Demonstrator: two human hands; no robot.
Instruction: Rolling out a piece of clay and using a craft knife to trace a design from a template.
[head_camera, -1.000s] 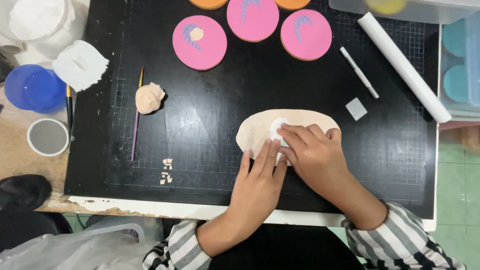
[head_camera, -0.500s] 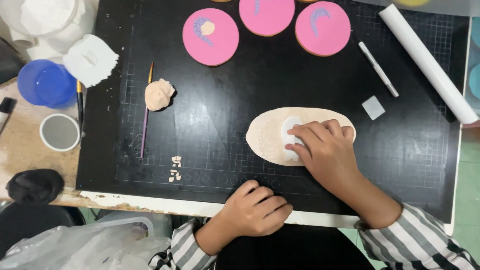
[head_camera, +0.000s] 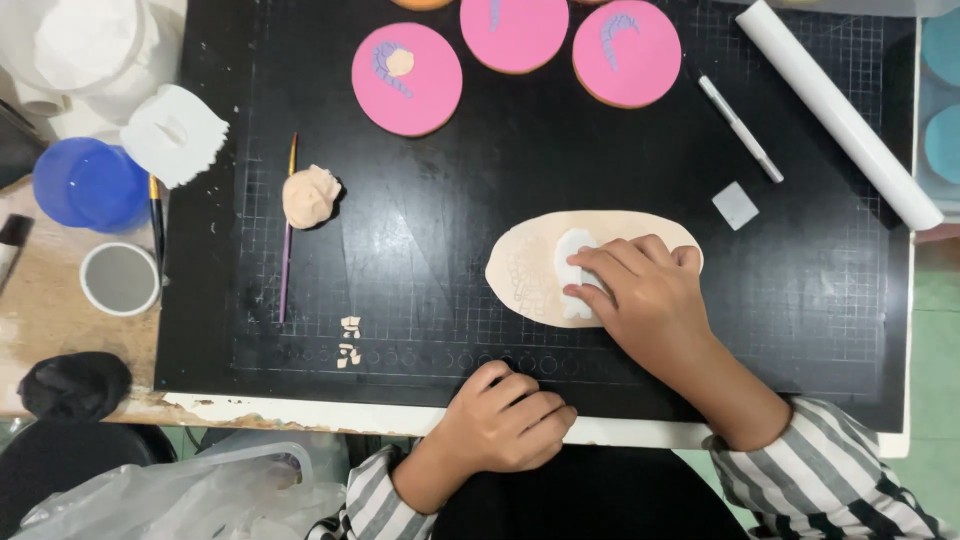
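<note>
Left hand (head_camera: 505, 415) now withdrawn to mat (head_camera: 420, 260) edge, fingers curled empty; right hand (head_camera: 650, 295) alone pressing white cutter (head_camera: 573, 262), fingers gripping it, into dough (head_camera: 530, 270).

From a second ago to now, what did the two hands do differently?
The left hand let go of the flat oval of peach dough and drew back to the near edge of the black cutting mat, where it rests curled. The right hand stayed pressing the small white cutter into the dough. The dough ball, pink discs and white rolling pin lie as before.
</note>
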